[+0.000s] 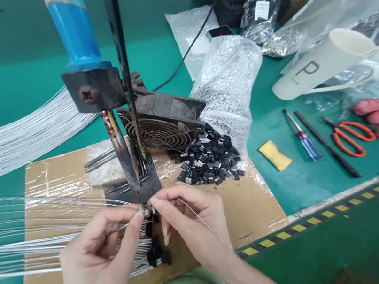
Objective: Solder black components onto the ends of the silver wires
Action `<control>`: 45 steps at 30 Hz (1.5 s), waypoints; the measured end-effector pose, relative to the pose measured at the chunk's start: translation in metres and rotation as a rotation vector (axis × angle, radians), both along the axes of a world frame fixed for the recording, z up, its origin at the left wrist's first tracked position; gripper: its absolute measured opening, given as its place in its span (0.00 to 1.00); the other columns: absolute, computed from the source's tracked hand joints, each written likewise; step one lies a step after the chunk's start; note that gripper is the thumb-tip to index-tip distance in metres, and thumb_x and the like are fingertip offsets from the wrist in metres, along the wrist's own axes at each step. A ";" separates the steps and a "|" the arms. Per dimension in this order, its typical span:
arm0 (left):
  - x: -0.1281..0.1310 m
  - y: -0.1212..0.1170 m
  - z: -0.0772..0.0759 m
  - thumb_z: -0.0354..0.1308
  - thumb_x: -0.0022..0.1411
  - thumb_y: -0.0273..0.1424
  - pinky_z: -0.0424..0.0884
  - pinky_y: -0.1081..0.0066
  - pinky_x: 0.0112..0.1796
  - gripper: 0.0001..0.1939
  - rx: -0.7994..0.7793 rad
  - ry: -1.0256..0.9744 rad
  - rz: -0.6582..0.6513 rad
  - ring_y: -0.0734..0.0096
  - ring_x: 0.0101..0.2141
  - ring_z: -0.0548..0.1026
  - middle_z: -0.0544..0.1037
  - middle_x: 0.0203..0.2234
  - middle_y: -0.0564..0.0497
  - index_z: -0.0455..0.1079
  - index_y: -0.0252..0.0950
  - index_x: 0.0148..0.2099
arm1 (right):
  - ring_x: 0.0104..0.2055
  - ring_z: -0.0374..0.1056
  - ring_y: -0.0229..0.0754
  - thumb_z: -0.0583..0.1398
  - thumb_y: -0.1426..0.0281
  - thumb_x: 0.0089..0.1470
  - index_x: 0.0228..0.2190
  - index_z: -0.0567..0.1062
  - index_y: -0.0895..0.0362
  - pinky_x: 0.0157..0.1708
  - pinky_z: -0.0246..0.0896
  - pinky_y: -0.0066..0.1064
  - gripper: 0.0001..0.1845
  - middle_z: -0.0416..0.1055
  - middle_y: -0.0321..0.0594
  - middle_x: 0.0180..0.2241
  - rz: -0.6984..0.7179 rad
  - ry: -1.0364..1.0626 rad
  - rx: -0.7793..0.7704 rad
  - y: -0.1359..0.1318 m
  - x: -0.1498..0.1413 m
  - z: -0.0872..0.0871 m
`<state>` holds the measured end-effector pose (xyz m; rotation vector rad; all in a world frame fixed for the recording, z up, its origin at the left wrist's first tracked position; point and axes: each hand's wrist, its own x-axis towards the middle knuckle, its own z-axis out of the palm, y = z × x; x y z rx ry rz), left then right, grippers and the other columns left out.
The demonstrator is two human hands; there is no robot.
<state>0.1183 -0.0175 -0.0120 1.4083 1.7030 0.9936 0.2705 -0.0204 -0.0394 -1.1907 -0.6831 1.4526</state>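
My left hand [100, 259] is closed in a pinch at the end of a thin white wire, below the soldering iron tip. Close beside it, my right hand [194, 222] also pinches, with a thin solder wire [196, 214] running back across its palm. Between the fingertips the small joint is mostly hidden. The soldering iron [124, 156], blue-handled, is clamped pointing down just above both hands. Several white wires with black connectors [154, 254] lie under my hands on the cardboard [55, 176].
A dusty fan [165, 122] stands behind the iron, beside a pile of loose black connectors [209, 158]. To the right lie a yellow sponge [274, 156], a screwdriver [306, 138], orange-handled scissors [350, 137] and a white cup [324, 65]. A wire bundle [25, 138] spreads left.
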 end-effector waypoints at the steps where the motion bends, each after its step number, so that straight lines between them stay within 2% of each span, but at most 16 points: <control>1: 0.001 0.001 0.001 0.70 0.55 0.33 0.75 0.87 0.25 0.03 -0.006 -0.025 0.004 0.77 0.21 0.80 0.85 0.22 0.56 0.83 0.44 0.29 | 0.19 0.66 0.30 0.71 0.69 0.59 0.30 0.84 0.55 0.20 0.66 0.21 0.06 0.74 0.32 0.25 0.003 -0.012 0.006 0.000 0.000 0.000; 5: 0.002 0.004 0.004 0.69 0.55 0.32 0.77 0.85 0.25 0.04 -0.038 -0.081 -0.024 0.73 0.22 0.83 0.86 0.24 0.54 0.83 0.44 0.28 | 0.19 0.67 0.30 0.72 0.68 0.60 0.31 0.85 0.55 0.19 0.65 0.22 0.05 0.74 0.32 0.27 0.011 -0.062 0.024 -0.002 -0.002 -0.002; 15: -0.002 0.003 -0.001 0.70 0.57 0.32 0.76 0.85 0.24 0.04 -0.070 -0.120 -0.061 0.73 0.23 0.83 0.86 0.25 0.52 0.83 0.43 0.29 | 0.18 0.67 0.31 0.72 0.69 0.59 0.31 0.87 0.53 0.18 0.61 0.25 0.04 0.74 0.32 0.26 0.006 -0.089 0.053 -0.004 -0.003 -0.001; 21: -0.007 0.000 -0.002 0.70 0.58 0.32 0.79 0.85 0.31 0.04 -0.103 -0.157 -0.073 0.72 0.28 0.86 0.87 0.29 0.52 0.84 0.43 0.30 | 0.19 0.66 0.31 0.72 0.70 0.60 0.31 0.86 0.53 0.18 0.60 0.25 0.04 0.74 0.32 0.26 0.009 -0.083 0.059 -0.006 -0.004 -0.005; 24: -0.006 0.002 -0.001 0.70 0.58 0.31 0.80 0.84 0.30 0.05 -0.112 -0.172 -0.085 0.71 0.27 0.85 0.87 0.28 0.51 0.83 0.42 0.29 | 0.22 0.67 0.33 0.71 0.69 0.62 0.32 0.86 0.52 0.20 0.62 0.26 0.05 0.74 0.33 0.28 0.020 -0.116 0.064 -0.008 -0.003 -0.005; 27: -0.002 0.006 -0.001 0.70 0.56 0.31 0.80 0.81 0.28 0.05 -0.112 -0.190 -0.080 0.70 0.25 0.84 0.85 0.25 0.51 0.83 0.42 0.28 | 0.29 0.71 0.38 0.65 0.67 0.69 0.40 0.86 0.51 0.28 0.67 0.30 0.07 0.76 0.37 0.33 0.049 -0.265 0.170 -0.013 0.003 -0.007; 29: -0.001 0.008 -0.001 0.70 0.56 0.31 0.81 0.80 0.29 0.05 -0.114 -0.190 -0.064 0.69 0.26 0.84 0.86 0.25 0.50 0.83 0.41 0.28 | 0.35 0.71 0.41 0.57 0.66 0.75 0.51 0.83 0.50 0.35 0.69 0.33 0.15 0.76 0.40 0.38 0.088 -0.383 0.261 -0.017 0.007 -0.008; 31: 0.000 0.009 0.000 0.70 0.55 0.31 0.80 0.81 0.29 0.05 -0.106 -0.179 -0.055 0.70 0.26 0.84 0.87 0.27 0.50 0.83 0.42 0.27 | 0.37 0.71 0.42 0.50 0.67 0.77 0.57 0.79 0.50 0.37 0.68 0.35 0.20 0.75 0.41 0.41 0.105 -0.457 0.293 -0.020 0.011 -0.009; 35: -0.001 0.011 0.000 0.69 0.55 0.30 0.77 0.84 0.25 0.05 -0.095 -0.164 -0.061 0.75 0.23 0.81 0.88 0.28 0.52 0.83 0.42 0.27 | 0.28 0.67 0.40 0.49 0.72 0.76 0.61 0.70 0.50 0.31 0.63 0.32 0.19 0.70 0.32 0.30 0.072 -0.504 0.283 -0.023 0.013 -0.008; 37: -0.002 0.012 0.000 0.70 0.55 0.30 0.78 0.84 0.27 0.04 -0.094 -0.161 -0.053 0.74 0.24 0.82 0.88 0.28 0.51 0.83 0.42 0.28 | 0.24 0.62 0.38 0.51 0.74 0.74 0.59 0.67 0.49 0.28 0.59 0.31 0.17 0.66 0.27 0.25 0.053 -0.526 0.299 -0.023 0.015 -0.007; 40: -0.003 0.013 -0.002 0.70 0.54 0.30 0.79 0.84 0.29 0.04 -0.091 -0.163 -0.046 0.73 0.27 0.85 0.89 0.29 0.52 0.83 0.43 0.28 | 0.24 0.58 0.37 0.53 0.76 0.70 0.41 0.67 0.50 0.26 0.54 0.31 0.08 0.61 0.28 0.26 0.020 -0.619 0.317 -0.023 0.020 -0.005; 41: -0.003 0.013 -0.002 0.70 0.55 0.30 0.78 0.84 0.29 0.04 -0.092 -0.164 -0.046 0.73 0.27 0.84 0.89 0.29 0.52 0.83 0.43 0.28 | 0.25 0.57 0.38 0.53 0.77 0.69 0.35 0.65 0.51 0.27 0.54 0.32 0.10 0.60 0.29 0.26 0.022 -0.651 0.321 -0.022 0.022 -0.004; 43: -0.003 0.014 -0.002 0.70 0.56 0.30 0.76 0.86 0.28 0.04 -0.091 -0.164 -0.050 0.76 0.26 0.83 0.89 0.29 0.53 0.83 0.43 0.28 | 0.28 0.59 0.39 0.53 0.77 0.68 0.30 0.61 0.51 0.30 0.57 0.33 0.15 0.60 0.31 0.27 0.046 -0.669 0.343 -0.020 0.024 -0.003; 45: -0.004 0.014 -0.001 0.69 0.57 0.30 0.74 0.87 0.26 0.04 -0.091 -0.160 -0.054 0.78 0.24 0.81 0.88 0.28 0.54 0.83 0.44 0.29 | 0.33 0.65 0.40 0.54 0.77 0.68 0.29 0.63 0.52 0.37 0.63 0.33 0.14 0.66 0.33 0.31 0.068 -0.618 0.371 -0.018 0.023 -0.002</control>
